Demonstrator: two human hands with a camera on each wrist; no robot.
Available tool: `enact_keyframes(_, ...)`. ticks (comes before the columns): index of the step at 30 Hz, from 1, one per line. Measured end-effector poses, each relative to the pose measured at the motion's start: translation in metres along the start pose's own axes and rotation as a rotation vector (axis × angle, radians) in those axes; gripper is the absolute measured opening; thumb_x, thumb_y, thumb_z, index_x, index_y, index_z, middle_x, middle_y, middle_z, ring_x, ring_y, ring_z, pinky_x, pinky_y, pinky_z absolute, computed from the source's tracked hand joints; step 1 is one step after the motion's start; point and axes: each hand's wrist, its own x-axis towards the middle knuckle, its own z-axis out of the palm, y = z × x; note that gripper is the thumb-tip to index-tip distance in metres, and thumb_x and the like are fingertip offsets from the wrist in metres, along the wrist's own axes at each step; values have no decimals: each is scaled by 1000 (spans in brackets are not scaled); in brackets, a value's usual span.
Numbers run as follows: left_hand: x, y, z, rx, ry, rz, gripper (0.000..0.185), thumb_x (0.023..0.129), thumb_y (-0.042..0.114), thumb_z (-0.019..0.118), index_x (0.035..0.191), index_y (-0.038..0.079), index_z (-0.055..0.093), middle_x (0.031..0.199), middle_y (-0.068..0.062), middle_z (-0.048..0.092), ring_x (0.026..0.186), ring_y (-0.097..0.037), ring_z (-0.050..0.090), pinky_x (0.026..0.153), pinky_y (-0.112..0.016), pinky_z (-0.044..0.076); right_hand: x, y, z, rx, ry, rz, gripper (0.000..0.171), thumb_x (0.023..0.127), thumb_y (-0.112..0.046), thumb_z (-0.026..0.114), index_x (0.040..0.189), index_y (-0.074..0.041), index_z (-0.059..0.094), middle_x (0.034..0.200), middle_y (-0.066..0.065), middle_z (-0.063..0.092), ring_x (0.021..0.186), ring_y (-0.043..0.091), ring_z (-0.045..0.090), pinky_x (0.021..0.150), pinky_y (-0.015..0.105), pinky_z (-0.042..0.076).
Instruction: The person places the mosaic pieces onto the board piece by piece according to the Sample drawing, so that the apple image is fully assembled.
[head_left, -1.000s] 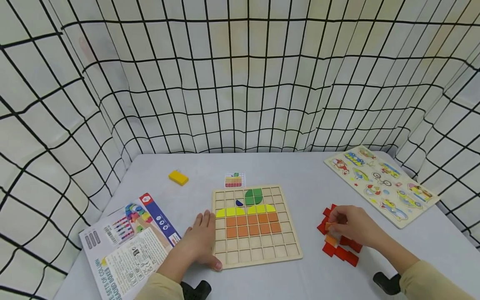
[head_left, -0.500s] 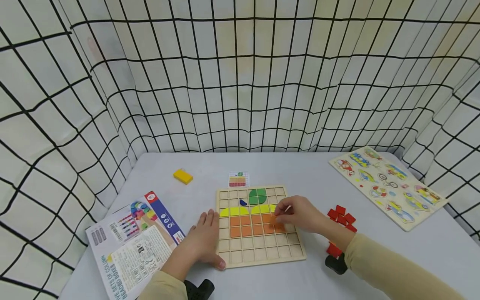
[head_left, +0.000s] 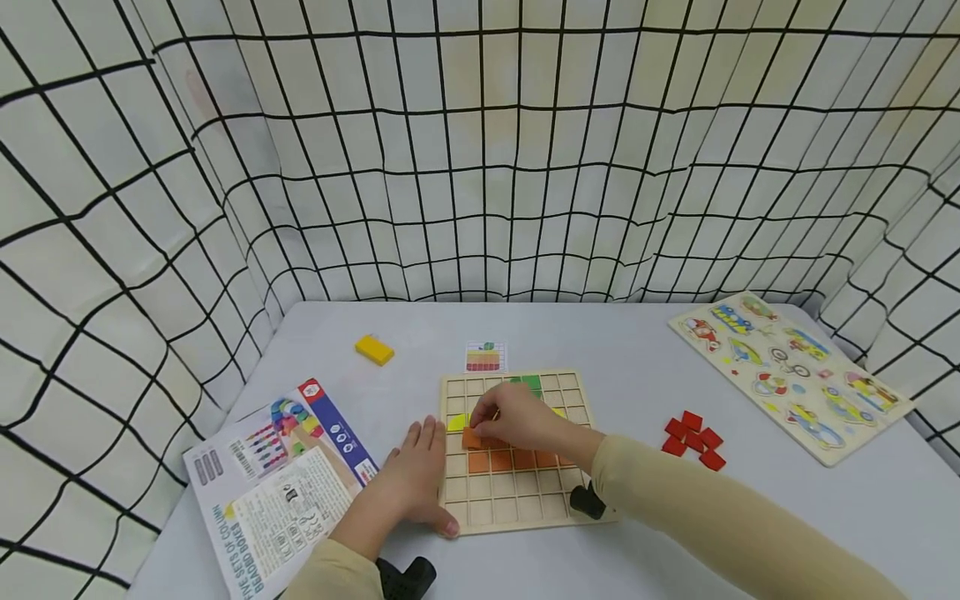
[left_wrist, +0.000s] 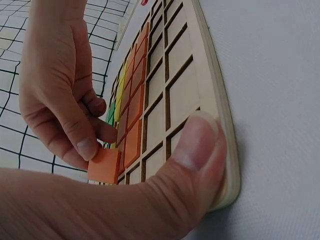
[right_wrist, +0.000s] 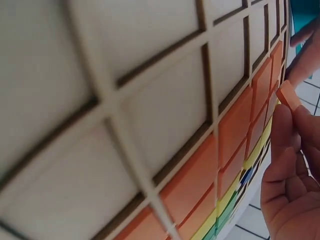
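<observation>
A wooden grid board point(head_left: 517, 508) lies in the middle of the table. My left hand point(head_left: 412, 475) rests along its left edge, fingers straight, and in the left wrist view the thumb presses its front corner. My right hand point(head_left: 517, 417) reaches over the board and pinches an orange square tile point(left_wrist: 104, 166) between thumb and fingers. The tile is tilted, close over the left end of the orange rows. More orange tiles point(head_left: 501, 461) sit in the grid, with yellow pieces point(head_left: 457, 422) and green pieces point(head_left: 531, 383) behind, partly hidden by the right hand.
Several loose red tiles point(head_left: 692, 437) lie right of the board. A small pattern card point(head_left: 486, 357) stands behind it, and a yellow block point(head_left: 374, 350) back left. A printed box point(head_left: 277, 492) is at left, a picture puzzle board point(head_left: 787, 371) at right. Black netting point(head_left: 480, 167) surrounds the table.
My right hand has gone left from the loose tile pile, across the board to its left side, carrying an orange tile. My left hand stays at the board's left edge.
</observation>
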Motion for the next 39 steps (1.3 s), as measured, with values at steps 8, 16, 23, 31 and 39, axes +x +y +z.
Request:
enact_keyframes(8,-1,3,-3,16,-2,0,129,61,41,98,154,-14,27,164,-34,22,153,-54,20,114,-71,33,13,-11,10,-29,-30,-44,4,92,-11,76,91,-10,79,82,-3,73,77,9,58,75,23,53)
enact_keyframes(16,1,0,0,1,0,11,131,60,41,99,154,-14,26,164,-34,21,153,-54,20,114,-71,33,17,-19,14,-120,-32,-40,6,93,-10,74,89,-11,78,82,-3,72,74,9,56,74,21,52)
enact_keyframes(23,0,1,-2,9,-3,12,130,60,40,99,154,-15,27,164,-35,22,152,-54,20,114,-71,33,17,-24,17,-176,-49,-4,7,95,-12,73,91,-11,78,81,-4,71,74,9,58,77,21,55)
enact_keyframes(31,0,2,-2,15,-9,5,129,60,40,98,154,-15,28,164,-34,22,152,-54,20,114,-71,33,15,-27,19,-204,-43,3,5,93,-12,75,90,-11,78,80,-4,71,72,9,58,75,20,55)
enact_keyframes(39,0,1,-2,3,-3,6,131,60,40,99,154,-14,27,164,-35,22,152,-54,20,114,-71,33,4,-16,9,-129,-2,-41,3,93,-11,75,94,-9,77,87,-2,73,77,7,60,76,23,55)
